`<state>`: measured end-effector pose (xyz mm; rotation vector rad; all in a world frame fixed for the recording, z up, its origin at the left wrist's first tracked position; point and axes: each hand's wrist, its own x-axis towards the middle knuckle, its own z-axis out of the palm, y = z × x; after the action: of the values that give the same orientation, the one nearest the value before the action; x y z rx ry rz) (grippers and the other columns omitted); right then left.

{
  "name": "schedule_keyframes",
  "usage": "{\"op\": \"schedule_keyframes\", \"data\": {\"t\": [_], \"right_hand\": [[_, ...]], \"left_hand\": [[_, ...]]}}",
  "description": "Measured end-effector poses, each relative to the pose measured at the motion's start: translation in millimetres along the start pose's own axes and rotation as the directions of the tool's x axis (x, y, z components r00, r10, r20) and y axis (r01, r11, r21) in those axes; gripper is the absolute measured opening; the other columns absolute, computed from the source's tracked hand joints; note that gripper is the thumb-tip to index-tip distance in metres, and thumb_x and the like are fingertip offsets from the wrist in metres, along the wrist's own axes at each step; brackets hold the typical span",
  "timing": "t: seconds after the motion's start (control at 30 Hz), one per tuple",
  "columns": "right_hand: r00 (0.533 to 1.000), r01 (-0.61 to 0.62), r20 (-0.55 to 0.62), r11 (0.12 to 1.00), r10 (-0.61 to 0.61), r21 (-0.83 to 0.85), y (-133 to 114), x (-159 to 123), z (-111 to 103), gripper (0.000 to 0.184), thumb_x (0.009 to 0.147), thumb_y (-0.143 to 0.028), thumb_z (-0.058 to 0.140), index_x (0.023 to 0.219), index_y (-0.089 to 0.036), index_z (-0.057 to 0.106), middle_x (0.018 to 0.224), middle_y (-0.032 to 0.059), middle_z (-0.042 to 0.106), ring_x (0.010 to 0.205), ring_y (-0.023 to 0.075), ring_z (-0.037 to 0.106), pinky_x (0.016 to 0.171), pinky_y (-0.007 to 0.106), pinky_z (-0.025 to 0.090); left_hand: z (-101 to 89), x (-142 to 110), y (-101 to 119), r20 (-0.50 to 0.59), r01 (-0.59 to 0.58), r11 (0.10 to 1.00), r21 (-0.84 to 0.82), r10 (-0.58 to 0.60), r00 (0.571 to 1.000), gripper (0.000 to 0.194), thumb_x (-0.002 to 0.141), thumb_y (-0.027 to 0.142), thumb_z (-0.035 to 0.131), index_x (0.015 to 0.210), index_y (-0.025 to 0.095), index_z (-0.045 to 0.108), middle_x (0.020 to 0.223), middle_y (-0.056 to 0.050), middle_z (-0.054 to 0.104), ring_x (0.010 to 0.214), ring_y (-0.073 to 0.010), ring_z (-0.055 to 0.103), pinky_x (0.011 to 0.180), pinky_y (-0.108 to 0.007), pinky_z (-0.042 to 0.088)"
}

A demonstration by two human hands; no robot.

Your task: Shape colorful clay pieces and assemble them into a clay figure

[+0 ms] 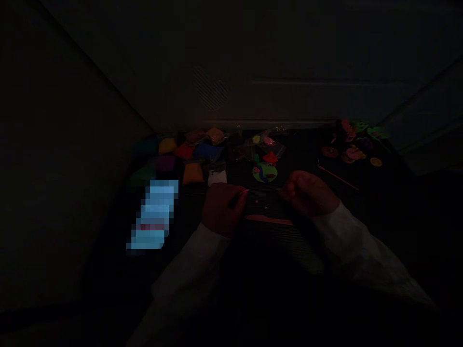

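In dim light my left hand (222, 207) is closed, and a thin pinkish piece (244, 191) pokes out from its fingertips. To its right my right hand (307, 193) has its fingers curled in; what they pinch, if anything, is too dark to make out. Two tiny pink bits lie on the dark surface between the hands. Just below them rests a pink plastic clay knife (267, 220), its right end near my right wrist. Beyond the hands is a round green clay figure (265, 172) with a red top and blue and dark red details.
Packs of coloured clay (193, 172) crowd the back left. A lit phone (154, 217), its screen blurred, lies left of my left hand. Several small clay pieces (353, 154) sit at the back right, near a thin pink stick tool (338, 177). Pale walls rise behind and beside.
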<state>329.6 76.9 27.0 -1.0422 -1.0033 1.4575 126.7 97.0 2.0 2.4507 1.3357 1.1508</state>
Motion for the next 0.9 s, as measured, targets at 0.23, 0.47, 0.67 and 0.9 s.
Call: {"op": "schedule_keyframes", "data": {"t": [0.23, 0.47, 0.67, 0.9], "right_hand": [[0.995, 0.088, 0.043, 0.995, -0.091, 0.056, -1.8, 0.3, 1.6, 0.039, 0.065, -0.054, 0.055, 0.06, -0.022, 0.034, 0.049, -0.0063, 0.031, 0.043, 0.0076, 0.035, 0.047, 0.027, 0.038], [0.996, 0.09, 0.012, 0.994, -0.089, -0.058, 2.4, -0.6, -3.7, 0.029, 0.068, -0.049, 0.054, 0.071, -0.023, 0.042, 0.055, -0.0046, 0.044, 0.048, 0.0097, 0.043, 0.052, 0.029, 0.04], [0.99, 0.134, 0.009, 0.945, -0.137, -0.299, 2.8, 1.6, -4.0, 0.024, 0.067, -0.042, 0.061, 0.067, -0.019, 0.051, 0.056, -0.0037, 0.052, 0.053, 0.0101, 0.048, 0.055, 0.026, 0.037], [0.884, 0.452, 0.419, 0.152, -0.206, -0.879, 17.0, 12.1, -15.4, 0.017, 0.077, -0.036, 0.054, 0.08, -0.022, 0.062, 0.08, 0.0, 0.064, 0.08, 0.0155, 0.053, 0.075, 0.034, 0.026]], "left_hand": [[-1.0, 0.5, 0.8, -0.012, 0.0, 1.0, -0.001, 0.0, 1.0, 0.01, 0.075, 0.024, 0.056, 0.08, 0.017, 0.061, 0.075, -0.003, 0.064, 0.075, -0.0156, 0.055, 0.07, -0.03, 0.043], [-1.5, 0.8, 1.3, -0.04, 0.003, 1.0, 0.009, -0.003, 0.999, 0.009, 0.074, 0.023, 0.056, 0.08, 0.018, 0.061, 0.074, -0.002, 0.063, 0.074, -0.0146, 0.055, 0.07, -0.029, 0.043], [-2.0, 1.3, -0.1, -0.025, 0.014, 1.0, 0.021, -0.013, 1.0, 0.01, 0.074, 0.024, 0.056, 0.079, 0.017, 0.061, 0.074, -0.002, 0.063, 0.074, -0.0149, 0.055, 0.07, -0.029, 0.042], [-3.0, 2.2, 0.3, -0.029, 0.032, 0.999, 0.023, -0.031, 0.999, 0.011, 0.074, 0.023, 0.056, 0.079, 0.016, 0.062, 0.074, -0.003, 0.064, 0.074, -0.0148, 0.055, 0.07, -0.028, 0.043]]}}
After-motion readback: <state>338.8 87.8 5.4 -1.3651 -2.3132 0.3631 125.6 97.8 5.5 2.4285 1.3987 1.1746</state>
